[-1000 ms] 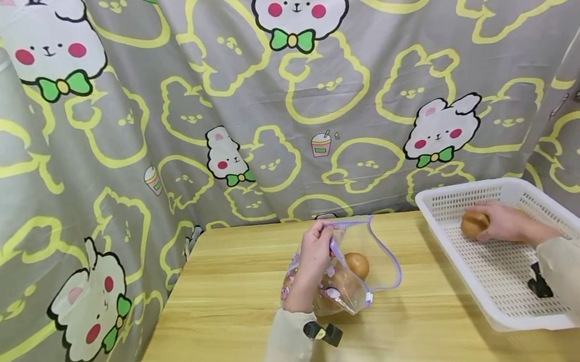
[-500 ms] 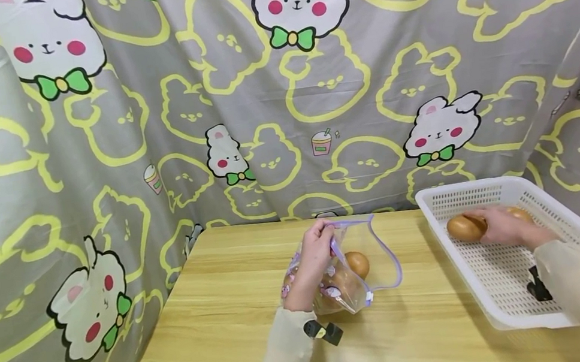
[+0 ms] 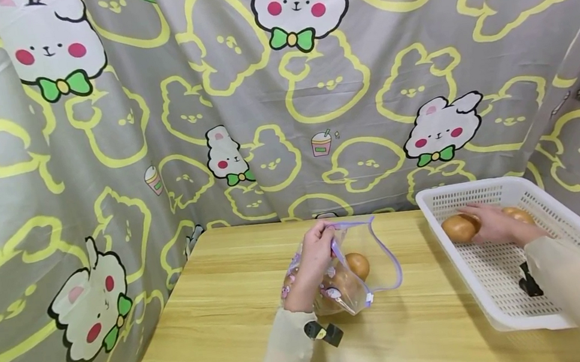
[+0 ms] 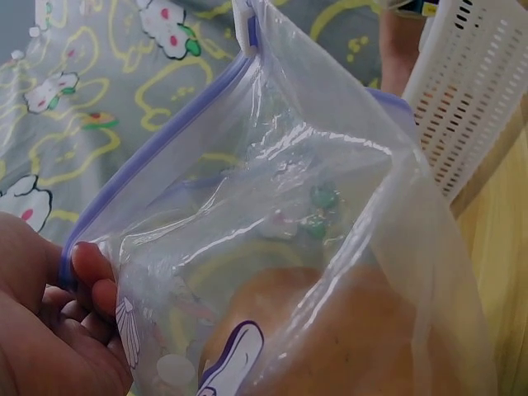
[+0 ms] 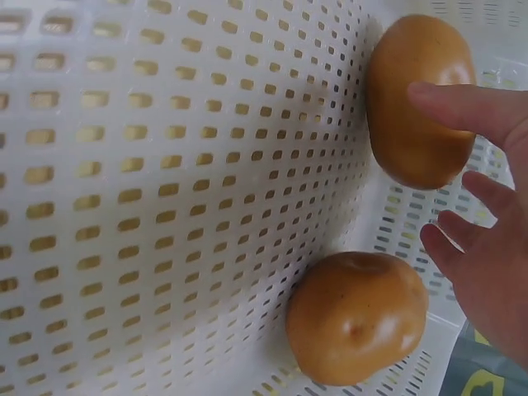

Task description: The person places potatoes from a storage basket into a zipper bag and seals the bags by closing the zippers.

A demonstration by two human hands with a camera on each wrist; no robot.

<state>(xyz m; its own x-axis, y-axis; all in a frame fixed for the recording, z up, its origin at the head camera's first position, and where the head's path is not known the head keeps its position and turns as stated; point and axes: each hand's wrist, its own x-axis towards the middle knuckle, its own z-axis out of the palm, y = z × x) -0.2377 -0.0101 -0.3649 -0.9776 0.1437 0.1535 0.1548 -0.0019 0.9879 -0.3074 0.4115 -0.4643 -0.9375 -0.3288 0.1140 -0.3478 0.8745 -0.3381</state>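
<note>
My left hand [image 3: 316,250] pinches the purple-edged rim of a clear printed zip bag [image 3: 383,260], whose mouth gapes to the right. Through its film show brown potatoes; one potato [image 3: 357,265] sits near the opening. In the left wrist view, thumb and fingertips hold the bag's edge [image 4: 153,186]. My right hand [image 3: 491,223] is inside the white basket, beside a potato [image 3: 459,228] at its left wall. The right wrist view shows the thumb [image 5: 450,103] on this potato [image 5: 412,140] while the other fingers are spread and bent loosely. A second potato [image 5: 355,318] lies nearby.
The white perforated basket [image 3: 465,280] stands on the right of the wooden table [image 3: 222,334]. Its raised walls surround the right hand. A patterned curtain [image 3: 258,100] closes off the back and sides. A black device [image 3: 530,281] shows by the right sleeve.
The right hand and the potato at its fingers have shifted slightly left, to the basket's wall. Another potato has come into sight behind the hand. The left hand and bag have stayed still.
</note>
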